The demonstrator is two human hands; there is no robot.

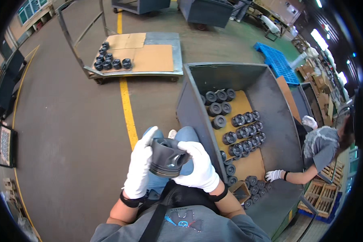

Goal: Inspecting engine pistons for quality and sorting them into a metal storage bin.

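Observation:
A dark grey engine piston [164,159] is held in front of my lap, tilted, with its ring grooves low and its hollow pin-boss side up. My left hand [138,166], in a white glove, grips it from the left with the index finger raised along its upper edge. Gloved too, my right hand [199,167] closes on its right side, fingertips at the opening in the skirt. Beside my right arm, several more pistons [215,109] stand in rows on cardboard inside a grey metal bin [286,129].
A flat trolley [159,38] at the far left carries cardboard and several pistons [126,63]. Across the bin a co-worker [324,147] leans in, one gloved hand [274,175] near the pistons. A blue pallet [276,58] lies behind the bin; wooden pallets [320,197] are at right.

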